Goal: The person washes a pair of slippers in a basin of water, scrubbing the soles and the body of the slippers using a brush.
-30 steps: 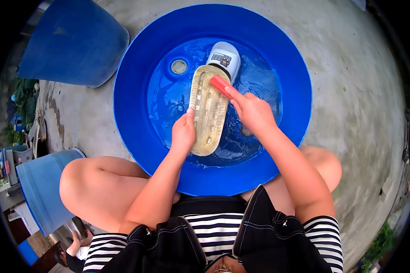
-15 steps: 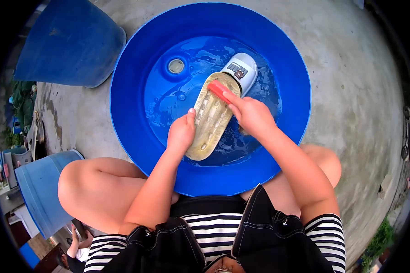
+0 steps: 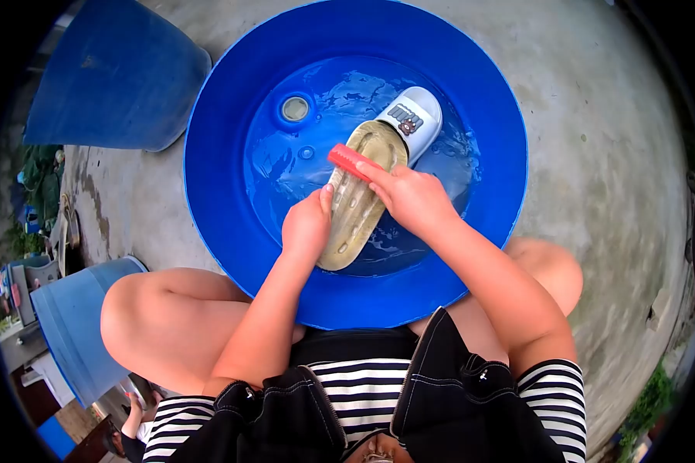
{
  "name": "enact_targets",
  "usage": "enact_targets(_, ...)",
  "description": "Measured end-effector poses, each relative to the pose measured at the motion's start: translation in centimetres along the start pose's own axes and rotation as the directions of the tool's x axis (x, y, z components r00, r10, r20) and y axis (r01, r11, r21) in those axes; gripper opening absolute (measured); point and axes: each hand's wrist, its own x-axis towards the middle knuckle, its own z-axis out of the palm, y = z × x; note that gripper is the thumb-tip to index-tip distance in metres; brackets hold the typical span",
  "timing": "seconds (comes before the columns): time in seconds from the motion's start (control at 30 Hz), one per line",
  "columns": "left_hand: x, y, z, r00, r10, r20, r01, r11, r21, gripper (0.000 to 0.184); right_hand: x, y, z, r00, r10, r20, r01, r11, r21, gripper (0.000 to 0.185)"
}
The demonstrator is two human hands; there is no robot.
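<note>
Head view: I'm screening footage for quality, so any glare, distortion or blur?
Head view: pale glints streak the water; head view: wide-lens bowing within curved black edges; head view: brush and slipper fairly sharp, edge plants softer.

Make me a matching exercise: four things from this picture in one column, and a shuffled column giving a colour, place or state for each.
Things
1. Brush
2. Slipper sole
3. Left hand
4. Tub

Descriptions
A. Blue, with water inside
B. At the sole's edge, thumb on top
C. Yellowish, turned upward
D. Red, held in the right hand

Pairs: 1-D, 2-C, 3-B, 4-A
</note>
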Motion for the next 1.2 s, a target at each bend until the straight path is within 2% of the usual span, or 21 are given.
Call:
enact_targets(0.03,0.0,0.3,-0.2,1.0,0.005,0.003,-0.005,1.0,0.0,0.058,0.9,1.3,-0.4,0.996,0.018,-0.083,-0.02,1.0,-0.019,0.034)
enact_targets(0.1,0.0,0.9,-0.7,1.0,0.003,0.028,-0.004,0.999,0.052,0.056,2.0,2.9,-1.6,0.978,0.191,-0.082,-0.199,0.973,-0.114,0.032)
enact_targets(0.17,-0.2,0.7,-0.5,0.999,-0.005,0.034,0.003,0.998,0.06,0.057,2.1,3.4,-0.9,0.973,0.215,-0.082,-0.222,0.97,-0.098,0.034)
enact_targets(0.23,0.4,0.5,-0.2,0.999,-0.007,0.034,0.004,0.998,0.068,0.057,1.0,1.2,-0.2,0.993,0.096,-0.071,-0.097,0.995,-0.008,0.04)
enact_targets(0.3,0.4,-0.1,0.1,1.0,0.011,0.018,-0.011,1.0,0.029,0.058,-0.4,-0.8,0.5,0.999,-0.039,0.035,0.036,0.997,0.074,0.041)
enact_targets(0.37,0.2,-0.3,0.2,1.0,-0.001,0.023,0.001,0.999,0.04,0.059,0.0,0.3,0.2,0.999,-0.012,-0.043,0.012,1.0,-0.002,0.037)
enact_targets(0.4,0.4,-0.1,0.1,1.0,0.002,0.015,-0.003,0.999,0.042,0.059,0.7,2.2,0.6,0.997,0.014,-0.07,-0.013,1.0,0.021,0.037)
enact_targets(0.43,0.4,0.1,-0.1,1.0,0.008,0.013,-0.008,0.999,0.038,0.059,1.3,2.5,-0.5,0.99,0.123,-0.068,-0.127,0.99,-0.058,0.036)
enact_targets(0.5,0.4,0.3,-0.3,1.0,0.012,0.023,-0.013,0.999,0.037,0.059,1.9,3.9,-0.9,0.974,0.207,-0.09,-0.214,0.975,-0.067,0.035)
enact_targets(0.57,0.3,0.5,-0.4,1.0,0.005,0.024,-0.006,0.999,0.048,0.058,1.3,2.4,-0.2,0.982,0.177,-0.068,-0.178,0.984,-0.019,0.039)
enact_targets(0.63,0.4,0.4,-0.1,1.0,-0.013,0.028,0.011,0.998,0.057,0.058,0.0,0.2,0.4,1.0,0.008,0.027,-0.008,1.0,0.021,0.041)
enact_targets(0.7,0.3,-0.2,0.2,1.0,0.002,0.01,-0.002,0.999,0.054,0.058,-0.2,-0.3,0.4,0.998,-0.011,0.067,0.006,0.997,0.073,0.041)
enact_targets(0.77,0.1,0.3,-0.1,1.0,0.003,0.014,-0.004,0.998,0.056,0.059,1.2,2.4,0.1,0.995,0.098,-0.025,-0.097,0.994,0.052,0.04)
enact_targets(0.8,0.1,0.5,-0.2,1.0,0.003,0.007,-0.003,0.999,0.05,0.059,1.8,3.5,-0.2,0.982,0.176,-0.067,-0.179,0.983,-0.039,0.037)
enact_targets(0.83,0.1,0.4,-0.1,1.0,0.006,0.003,-0.006,0.999,0.045,0.059,2.2,4.7,-0.7,0.969,0.239,-0.067,-0.242,0.969,-0.052,0.039)
enact_targets(0.9,0.5,0.0,0.2,1.0,0.013,0.012,-0.013,1.0,0.012,0.06,2.0,4.5,0.2,0.972,0.219,-0.09,-0.224,0.974,-0.047,0.04)
enact_targets(0.97,1.0,-0.4,0.5,1.0,0.003,-0.001,-0.003,0.998,-0.056,0.06,0.4,1.4,0.6,0.991,0.11,-0.079,-0.108,0.994,0.036,0.039)
enact_targets(1.03,1.0,-1.3,1.1,1.0,-0.019,0.005,0.02,0.993,-0.12,0.061,-1.4,-1.2,1.0,0.999,-0.026,0.039,0.023,0.998,0.055,0.039)
enact_targets(1.07,1.1,-1.6,1.3,1.0,-0.027,0.006,0.028,0.977,-0.211,0.061,-1.6,-1.2,0.8,0.999,-0.031,0.037,0.03,0.999,0.037,0.038)
enact_targets(1.1,1.0,-1.9,1.5,0.999,-0.036,0.012,0.038,0.954,-0.297,0.061,-1.6,-1.1,0.6,0.999,-0.033,0.037,0.032,0.999,0.023,0.038)
enact_targets(1.2,1.4,-2.2,1.9,0.999,-0.046,0.026,0.052,0.94,-0.337,0.062,0.7,2.7,-0.7,0.976,0.205,-0.068,-0.211,0.973,-0.089,0.037)
